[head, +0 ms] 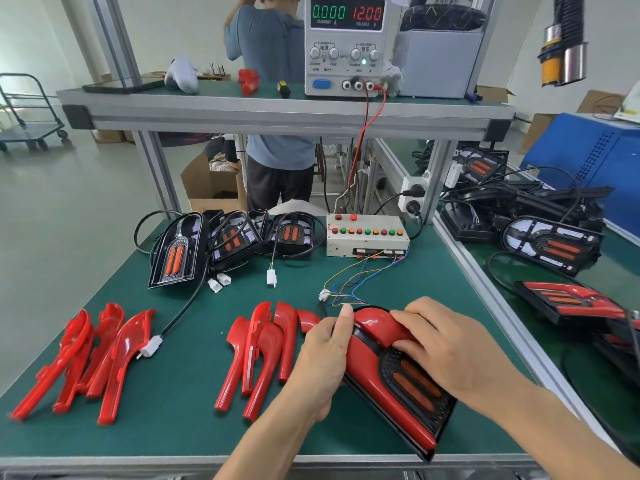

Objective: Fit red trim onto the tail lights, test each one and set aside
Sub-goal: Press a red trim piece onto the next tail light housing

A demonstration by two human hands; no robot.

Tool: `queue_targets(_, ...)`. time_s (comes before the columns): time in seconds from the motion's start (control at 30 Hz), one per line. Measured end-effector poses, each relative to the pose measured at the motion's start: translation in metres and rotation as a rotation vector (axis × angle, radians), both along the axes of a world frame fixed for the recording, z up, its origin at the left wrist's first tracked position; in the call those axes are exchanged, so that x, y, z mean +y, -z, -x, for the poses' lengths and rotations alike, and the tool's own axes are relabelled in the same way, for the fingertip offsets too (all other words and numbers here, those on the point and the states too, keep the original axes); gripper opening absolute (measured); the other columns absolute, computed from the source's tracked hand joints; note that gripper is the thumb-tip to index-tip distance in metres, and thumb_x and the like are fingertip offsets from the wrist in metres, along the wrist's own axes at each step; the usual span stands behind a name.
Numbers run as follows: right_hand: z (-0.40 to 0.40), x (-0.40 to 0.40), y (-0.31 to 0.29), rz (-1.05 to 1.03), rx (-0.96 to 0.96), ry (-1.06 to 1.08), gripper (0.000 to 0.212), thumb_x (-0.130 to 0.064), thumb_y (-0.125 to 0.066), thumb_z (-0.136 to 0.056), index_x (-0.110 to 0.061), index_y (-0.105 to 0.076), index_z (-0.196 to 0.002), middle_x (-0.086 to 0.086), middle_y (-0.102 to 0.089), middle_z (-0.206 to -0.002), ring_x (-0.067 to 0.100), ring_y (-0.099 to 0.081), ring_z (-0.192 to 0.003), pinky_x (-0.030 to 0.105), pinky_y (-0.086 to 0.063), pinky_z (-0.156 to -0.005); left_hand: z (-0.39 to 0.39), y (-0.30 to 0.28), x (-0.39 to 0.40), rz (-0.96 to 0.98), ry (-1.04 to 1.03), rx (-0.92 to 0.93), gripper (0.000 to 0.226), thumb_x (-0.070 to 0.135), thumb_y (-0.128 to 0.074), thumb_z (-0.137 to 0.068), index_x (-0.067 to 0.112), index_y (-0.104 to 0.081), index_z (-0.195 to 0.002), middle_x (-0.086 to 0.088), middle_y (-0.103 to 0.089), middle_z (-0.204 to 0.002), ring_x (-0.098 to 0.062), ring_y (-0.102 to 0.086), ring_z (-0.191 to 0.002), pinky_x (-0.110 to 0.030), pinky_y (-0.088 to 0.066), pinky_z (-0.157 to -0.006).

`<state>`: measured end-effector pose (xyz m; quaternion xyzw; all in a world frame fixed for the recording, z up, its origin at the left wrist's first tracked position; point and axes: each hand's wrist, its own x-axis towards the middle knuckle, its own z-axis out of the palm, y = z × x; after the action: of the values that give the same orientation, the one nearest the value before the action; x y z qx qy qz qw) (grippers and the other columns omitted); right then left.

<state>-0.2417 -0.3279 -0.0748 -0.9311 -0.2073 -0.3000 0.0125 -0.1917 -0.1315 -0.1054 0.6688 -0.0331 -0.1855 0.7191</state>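
Note:
A black tail light with orange lenses lies on the green mat near the front edge, red trim seated over its upper part and left side. My left hand grips its left edge, thumb up on the trim. My right hand presses flat on the trim's top right. Loose red trim pieces lie in two heaps, one at the left and one in the middle. Untrimmed tail lights stand at the back of the mat. A trimmed tail light lies on the right bench.
A test box with coloured buttons sits at the back, its thin wires running to a white connector. A power supply on the shelf reads 0.000 and 12.00. More tail lights pile up at the right. A person stands behind the bench.

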Motion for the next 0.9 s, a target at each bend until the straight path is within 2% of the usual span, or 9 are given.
queue_targets(0.13, 0.001, -0.004, -0.004, -0.151, 0.050, 0.018, 0.038, -0.040, -0.053, -0.098, -0.011, -0.071, -0.113, -0.001, -0.063, -0.098, 0.019, -0.065, -0.068, 0.031, -0.056, -0.057, -0.002, 0.001, 0.000, 0.033, 0.028, 0.051, 0.098, 0.090, -0.041, -0.080, 0.000, -0.062, -0.116, -0.013, -0.069, -0.096, -0.021, -0.059, -0.086, -0.054, -0.052, -0.096)
queue_targets(0.23, 0.003, -0.005, -0.008, -0.104, 0.121, -0.016, 0.041, -0.040, -0.051, -0.096, -0.010, -0.069, -0.116, 0.001, -0.061, -0.098, 0.018, -0.064, -0.070, 0.033, -0.058, -0.060, -0.004, 0.003, 0.001, 0.056, 0.042, 0.055, 0.100, 0.092, -0.041, -0.073, 0.003, -0.065, -0.112, -0.009, -0.072, -0.091, -0.020, -0.061, -0.079, -0.043, -0.054, -0.084)
queue_targets(0.33, 0.007, -0.002, -0.010, -0.052, 0.127, -0.019, 0.038, -0.036, -0.058, -0.094, -0.009, -0.070, -0.116, 0.002, -0.060, -0.095, 0.018, -0.062, -0.068, 0.033, -0.058, -0.057, -0.005, 0.005, 0.001, 0.030, 0.010, 0.043, 0.111, 0.098, -0.041, -0.067, -0.003, -0.056, -0.111, -0.006, -0.054, -0.085, -0.020, -0.048, -0.076, -0.039, -0.042, -0.075)
queue_targets(0.43, 0.008, 0.000, -0.011, -0.037, 0.122, -0.008, 0.036, -0.033, -0.064, -0.090, -0.009, -0.071, -0.115, 0.001, -0.060, -0.094, 0.018, -0.062, -0.067, 0.033, -0.057, -0.055, -0.005, 0.004, 0.001, 0.044, 0.013, 0.043, 0.111, 0.097, -0.042, -0.066, -0.002, -0.056, -0.115, -0.004, -0.054, -0.088, -0.021, -0.045, -0.078, -0.040, -0.040, -0.077)
queue_targets(0.57, 0.007, -0.001, -0.011, -0.013, 0.108, -0.019, 0.034, -0.034, -0.069, -0.088, -0.010, -0.072, -0.113, 0.000, -0.060, -0.092, 0.018, -0.060, -0.067, 0.033, -0.056, -0.057, -0.004, 0.004, 0.003, 0.051, 0.008, 0.048, 0.108, 0.096, -0.043, -0.067, 0.000, -0.058, -0.112, -0.006, -0.052, -0.083, -0.019, -0.047, -0.076, -0.038, -0.042, -0.076)
queue_targets(0.73, 0.006, 0.002, -0.010, -0.031, 0.118, -0.031, 0.035, -0.030, -0.078, -0.084, -0.010, -0.072, -0.112, 0.000, -0.060, -0.091, 0.019, -0.060, -0.068, 0.035, -0.056, -0.058, -0.003, 0.004, 0.003, 0.047, 0.000, 0.036, 0.109, 0.096, -0.044, -0.068, -0.001, -0.058, -0.117, -0.004, -0.056, -0.092, -0.020, -0.048, -0.082, -0.040, -0.043, -0.082)
queue_targets(0.83, 0.007, 0.002, -0.011, -0.058, 0.140, -0.047, 0.036, -0.036, -0.068, -0.089, -0.011, -0.072, -0.115, -0.002, -0.060, -0.092, 0.017, -0.061, -0.070, 0.033, -0.057, -0.061, -0.003, 0.005, 0.004, 0.034, 0.003, 0.029, 0.109, 0.095, -0.043, -0.070, -0.003, -0.057, -0.115, -0.005, -0.054, -0.089, -0.020, -0.047, -0.080, -0.039, -0.043, -0.081)
queue_targets(0.9, 0.007, 0.003, -0.012, -0.074, 0.152, -0.046, 0.038, -0.040, -0.061, -0.092, -0.012, -0.072, -0.115, -0.003, -0.059, -0.092, 0.015, -0.061, -0.071, 0.032, -0.057, -0.062, -0.004, 0.006, 0.006, 0.040, 0.014, 0.034, 0.106, 0.094, -0.043, -0.072, -0.003, -0.059, -0.112, -0.010, -0.059, -0.085, -0.023, -0.054, -0.077, -0.038, -0.047, -0.084)
